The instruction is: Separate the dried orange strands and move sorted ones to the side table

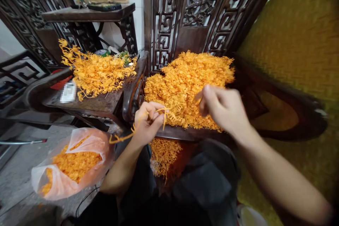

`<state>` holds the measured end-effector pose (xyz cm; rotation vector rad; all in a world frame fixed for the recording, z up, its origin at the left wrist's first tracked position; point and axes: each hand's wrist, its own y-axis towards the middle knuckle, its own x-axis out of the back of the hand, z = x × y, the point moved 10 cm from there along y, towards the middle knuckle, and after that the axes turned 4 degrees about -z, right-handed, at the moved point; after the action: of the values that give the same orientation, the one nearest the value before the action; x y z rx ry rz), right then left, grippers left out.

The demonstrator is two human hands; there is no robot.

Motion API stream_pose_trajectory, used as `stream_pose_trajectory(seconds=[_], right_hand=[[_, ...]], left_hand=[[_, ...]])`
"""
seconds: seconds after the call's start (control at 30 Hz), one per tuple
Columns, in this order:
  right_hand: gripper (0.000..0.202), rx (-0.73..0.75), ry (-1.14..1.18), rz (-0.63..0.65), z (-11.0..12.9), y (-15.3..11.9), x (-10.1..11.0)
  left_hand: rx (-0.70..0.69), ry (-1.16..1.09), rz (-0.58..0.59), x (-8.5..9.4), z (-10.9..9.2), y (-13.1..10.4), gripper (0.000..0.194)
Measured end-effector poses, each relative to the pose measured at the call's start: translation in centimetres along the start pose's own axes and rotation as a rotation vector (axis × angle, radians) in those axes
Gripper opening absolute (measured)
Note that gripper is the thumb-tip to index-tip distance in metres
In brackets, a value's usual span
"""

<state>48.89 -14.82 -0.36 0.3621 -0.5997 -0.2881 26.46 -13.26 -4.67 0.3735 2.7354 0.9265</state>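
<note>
pinching orange strand (pixel 165 116), left hand (pixel 148 123), right hand (pixel 221 107) near pile (pixel 190 76)

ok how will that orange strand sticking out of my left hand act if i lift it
The orange strand probably weighs little, being so thin. It may be somewhat springy, since it juts out sideways from the left hand. Its crooked tip might snag.

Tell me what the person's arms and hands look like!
The left hand and right hand are bare, with no gloves. The left forearm and right forearm are uncovered too, without a watch. Black cloth, maybe a sleeve, shows near the left one.
</note>
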Motion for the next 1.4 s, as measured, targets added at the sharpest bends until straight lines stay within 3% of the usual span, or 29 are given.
stream_pose_trajectory(seconds=[0.03,0.07,0.1,0.17,0.23,0.3,0.47,0.53,0.6,0.67,0.73,0.83,0.93,1.03,1.13,1.27,1.33,1.4], right_hand=[[0.060,-0.180,0.166,0.149,-1.4,-2.9,-2.3],[0.061,-0.320,0.354,0.216,-2.4,-5.4,-4.1],[0.056,-0.428,0.524,0.202,-3.5,-7.3,-5.2],[0.041,-0.559,0.806,0.044,-5.8,-9.4,-6.1],[0.039,-0.604,0.987,-0.163,-8.1,-10.2,-6.0],[0.039,-0.614,1.108,-0.330,-10.2,-10.4,-5.3],[0.028,-0.630,1.172,-0.669,-14.2,-11.0,-1.5],[0.026,-0.597,1.134,-0.717,-14.3,-11.1,-0.3],[0.025,-0.556,1.077,-0.681,-13.6,-11.1,0.2],[0.028,-0.536,1.010,-0.596,-12.4,-11.2,-0.2],[0.033,-0.532,0.955,-0.528,-11.4,-11.6,-1.1],[0.035,-0.512,0.881,-0.494,-10.3,-12.3,-2.2],[0.028,-0.446,0.699,-0.427,-9.2,-12.3,-2.7],[0.023,-0.305,0.393,-0.362,-7.2,-11.8,-2.5],[0.026,-0.187,0.182,-0.220,-5.1,-11.5,-3.4],[0.026,-0.150,-0.007,0.011,-4.6,-12.1,-4.9],[0.029,-0.183,-0.017,-0.044,-4.9,-12.3,-3.5],[0.037,-0.199,0.037,-0.202,-4.8,-11.8,-0.8]], left_hand=[[-0.096,0.101,0.084,-1.3,-1.0,-0.5,0.027],[-0.192,0.211,0.198,-3.0,-1.9,-1.2,0.023],[-0.281,0.334,0.336,-5.0,-2.4,-2.1,0.018],[-0.407,0.609,0.642,-9.0,-2.1,-4.6,0.013],[-0.428,0.844,0.880,-11.3,-0.6,-6.5,0.019],[-0.347,0.940,0.978,-12.1,0.7,-7.3,0.035],[0.074,0.674,0.929,-10.8,2.4,-6.4,0.071],[0.260,0.460,0.992,-10.5,3.1,-6.6,0.073],[0.414,0.253,1.062,-10.3,3.4,-6.9,0.065],[0.562,0.117,0.999,-9.6,4.3,-6.4,0.059],[0.671,0.118,0.780,-8.2,6.1,-5.2,0.061],[0.646,0.272,0.496,-6.3,7.5,-4.0,0.057],[0.512,0.345,0.472,-7.0,7.1,-3.9,0.066],[0.464,0.275,0.460,-8.1,6.6,-4.1,0.084],[0.434,0.159,0.359,-8.3,6.5,-3.9,0.066],[0.409,0.177,0.172,-7.0,6.8,-3.4,0.038],[0.398,0.209,0.136,-6.5,6.7,-3.4,0.034],[0.392,0.208,0.164,-6.6,6.5,-3.5,0.033]])
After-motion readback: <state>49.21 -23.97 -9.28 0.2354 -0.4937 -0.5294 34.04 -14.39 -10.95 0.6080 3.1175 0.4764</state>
